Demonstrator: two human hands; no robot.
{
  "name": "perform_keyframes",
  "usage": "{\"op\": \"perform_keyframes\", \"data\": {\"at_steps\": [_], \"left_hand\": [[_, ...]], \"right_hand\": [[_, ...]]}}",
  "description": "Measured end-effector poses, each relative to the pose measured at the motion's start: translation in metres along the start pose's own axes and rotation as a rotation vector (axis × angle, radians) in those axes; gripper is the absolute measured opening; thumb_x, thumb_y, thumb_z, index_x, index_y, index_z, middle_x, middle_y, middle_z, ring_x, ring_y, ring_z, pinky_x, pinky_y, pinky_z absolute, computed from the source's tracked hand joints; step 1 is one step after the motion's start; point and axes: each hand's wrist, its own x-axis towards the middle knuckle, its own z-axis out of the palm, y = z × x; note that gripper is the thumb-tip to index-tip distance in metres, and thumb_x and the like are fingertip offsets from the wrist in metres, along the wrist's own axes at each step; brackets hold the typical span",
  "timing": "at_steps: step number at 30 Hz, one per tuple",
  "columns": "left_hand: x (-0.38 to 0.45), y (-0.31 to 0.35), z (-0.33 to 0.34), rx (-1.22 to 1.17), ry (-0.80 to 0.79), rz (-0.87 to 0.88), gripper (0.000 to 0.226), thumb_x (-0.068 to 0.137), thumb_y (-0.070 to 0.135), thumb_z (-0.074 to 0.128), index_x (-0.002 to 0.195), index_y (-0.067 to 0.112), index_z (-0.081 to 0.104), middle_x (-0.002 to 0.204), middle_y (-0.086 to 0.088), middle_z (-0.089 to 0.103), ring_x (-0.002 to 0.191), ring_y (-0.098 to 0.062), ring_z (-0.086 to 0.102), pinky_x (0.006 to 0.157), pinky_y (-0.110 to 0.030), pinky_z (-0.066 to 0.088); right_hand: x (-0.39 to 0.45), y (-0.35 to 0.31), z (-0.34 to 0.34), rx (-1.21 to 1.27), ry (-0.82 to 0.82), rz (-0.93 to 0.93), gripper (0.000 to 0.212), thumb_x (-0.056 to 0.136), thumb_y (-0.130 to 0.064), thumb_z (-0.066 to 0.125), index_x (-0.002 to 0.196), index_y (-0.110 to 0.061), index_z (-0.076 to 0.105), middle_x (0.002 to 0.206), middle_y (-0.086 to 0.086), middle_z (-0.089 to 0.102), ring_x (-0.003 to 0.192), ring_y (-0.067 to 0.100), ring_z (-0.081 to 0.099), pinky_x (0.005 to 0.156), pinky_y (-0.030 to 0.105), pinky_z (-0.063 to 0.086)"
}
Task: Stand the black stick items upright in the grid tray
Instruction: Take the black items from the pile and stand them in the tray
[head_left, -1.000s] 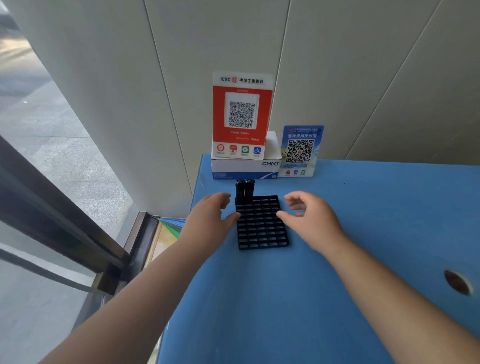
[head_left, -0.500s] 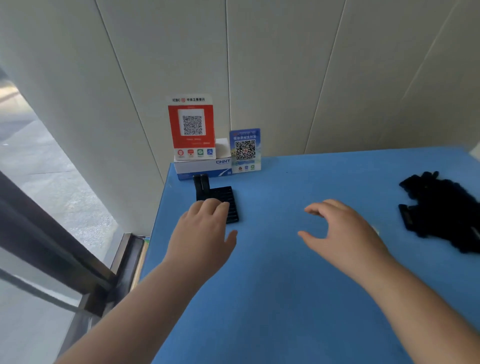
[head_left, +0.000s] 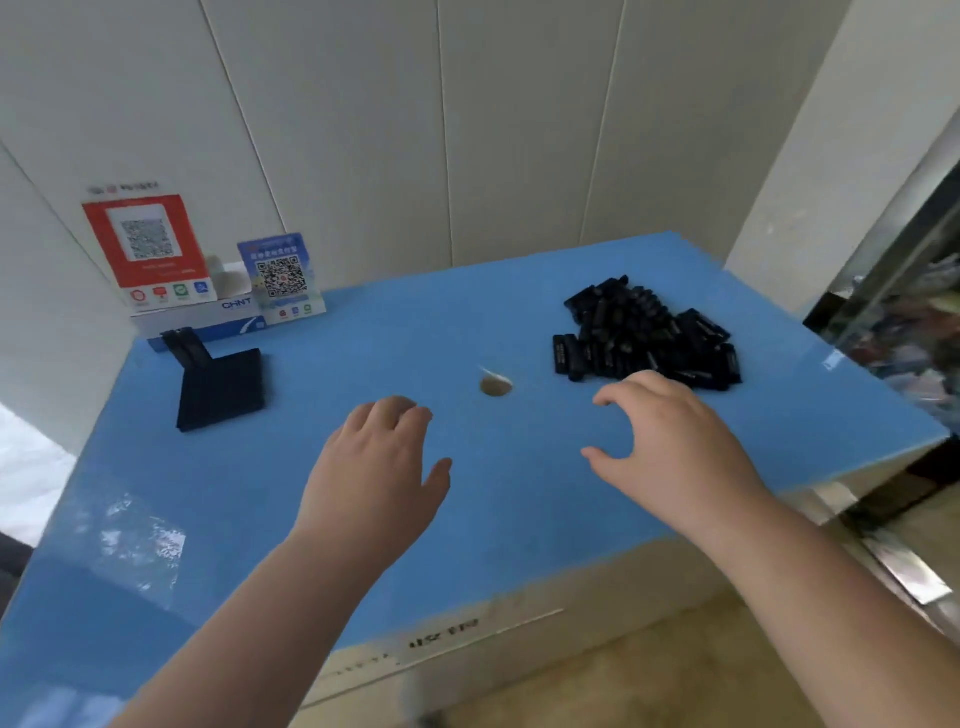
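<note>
Both hands have left the grid tray (head_left: 222, 387), now far left on the blue counter (head_left: 519, 322) with two sticks (head_left: 183, 347) upright. Left hand (head_left: 376, 470) and right hand (head_left: 670, 447) hover empty, fingers loosely curled, the right nearing the stick pile (head_left: 647, 335).

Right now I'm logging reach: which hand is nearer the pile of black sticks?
Right. The right hand hovers just short of the pile of black sticks; the left hand is farther off, toward the tray side.
</note>
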Motion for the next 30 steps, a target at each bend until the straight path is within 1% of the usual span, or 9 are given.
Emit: {"op": "perform_keyframes", "data": {"at_steps": [4, 7, 10, 15, 17, 21, 25, 27, 30], "left_hand": [[0.023, 0.045, 0.009, -0.028, 0.007, 0.072, 0.044, 0.088, 0.046, 0.062, 0.123, 0.018, 0.062, 0.125, 0.002, 0.059, 0.118, -0.024, 0.055, 0.096, -0.039, 0.049], [0.051, 0.072, 0.022, -0.075, 0.025, 0.130, 0.045, 0.089, 0.044, 0.060, 0.127, 0.019, 0.060, 0.127, 0.004, 0.058, 0.119, -0.023, 0.054, 0.096, -0.037, 0.049], [0.085, 0.101, 0.039, -0.109, -0.011, 0.181, 0.046, 0.092, 0.048, 0.054, 0.131, 0.022, 0.055, 0.130, 0.006, 0.054, 0.122, -0.019, 0.049, 0.098, -0.033, 0.045], [0.137, 0.147, 0.060, -0.134, -0.052, 0.279, 0.045, 0.094, 0.047, 0.052, 0.130, 0.021, 0.053, 0.127, 0.007, 0.054, 0.118, -0.018, 0.050, 0.094, -0.032, 0.046], [0.154, 0.159, 0.068, -0.138, -0.066, 0.299, 0.045, 0.094, 0.044, 0.053, 0.132, 0.020, 0.054, 0.126, 0.006, 0.054, 0.118, -0.019, 0.050, 0.095, -0.033, 0.047], [0.175, 0.181, 0.087, -0.155, -0.111, 0.273, 0.045, 0.094, 0.042, 0.054, 0.134, 0.022, 0.054, 0.128, 0.007, 0.054, 0.118, -0.018, 0.050, 0.095, -0.030, 0.045], [0.198, 0.200, 0.111, -0.147, -0.133, 0.212, 0.042, 0.096, 0.041, 0.053, 0.134, 0.023, 0.054, 0.129, 0.008, 0.052, 0.119, -0.017, 0.049, 0.096, -0.028, 0.043], [0.207, 0.211, 0.119, -0.138, -0.137, 0.152, 0.041, 0.096, 0.040, 0.052, 0.134, 0.024, 0.054, 0.129, 0.009, 0.053, 0.120, -0.016, 0.048, 0.094, -0.028, 0.043], [0.215, 0.231, 0.131, -0.120, -0.139, 0.059, 0.034, 0.095, 0.040, 0.051, 0.124, 0.024, 0.059, 0.121, 0.010, 0.057, 0.115, -0.016, 0.052, 0.088, -0.029, 0.047]], "right_hand": [[0.000, 0.041, -0.010, -0.001, 0.005, 0.045, 0.046, 0.086, -0.049, 0.070, 0.126, -0.032, 0.057, 0.124, -0.019, 0.051, 0.117, 0.009, 0.050, 0.082, 0.022, 0.037], [0.010, 0.071, -0.016, -0.001, 0.027, 0.078, 0.045, 0.086, -0.048, 0.070, 0.126, -0.032, 0.058, 0.123, -0.019, 0.052, 0.116, 0.008, 0.050, 0.084, 0.022, 0.039], [0.020, 0.099, -0.022, 0.005, 0.031, 0.133, 0.044, 0.087, -0.046, 0.069, 0.128, -0.031, 0.057, 0.123, -0.018, 0.052, 0.118, 0.008, 0.049, 0.086, 0.023, 0.041], [0.038, 0.141, -0.033, -0.025, 0.033, 0.165, 0.040, 0.089, -0.046, 0.066, 0.125, -0.032, 0.059, 0.119, -0.018, 0.053, 0.116, 0.009, 0.050, 0.092, 0.027, 0.045], [0.045, 0.158, -0.034, -0.022, 0.045, 0.181, 0.038, 0.089, -0.046, 0.066, 0.123, -0.032, 0.060, 0.118, -0.018, 0.055, 0.116, 0.009, 0.051, 0.092, 0.027, 0.044], [0.064, 0.191, -0.027, 0.006, 0.008, 0.189, 0.037, 0.088, -0.047, 0.066, 0.122, -0.033, 0.059, 0.116, -0.019, 0.054, 0.115, 0.009, 0.051, 0.084, 0.024, 0.040], [0.098, 0.226, -0.020, 0.033, -0.012, 0.144, 0.037, 0.087, -0.046, 0.067, 0.121, -0.034, 0.060, 0.117, -0.019, 0.054, 0.116, 0.011, 0.051, 0.085, 0.027, 0.044], [0.115, 0.242, -0.017, 0.058, -0.029, 0.098, 0.036, 0.087, -0.046, 0.067, 0.120, -0.035, 0.060, 0.116, -0.019, 0.054, 0.115, 0.010, 0.051, 0.083, 0.026, 0.043], [0.135, 0.262, -0.011, 0.080, -0.076, 0.010, 0.034, 0.086, -0.046, 0.066, 0.118, -0.036, 0.060, 0.114, -0.020, 0.053, 0.112, 0.009, 0.052, 0.078, 0.026, 0.040]]}}
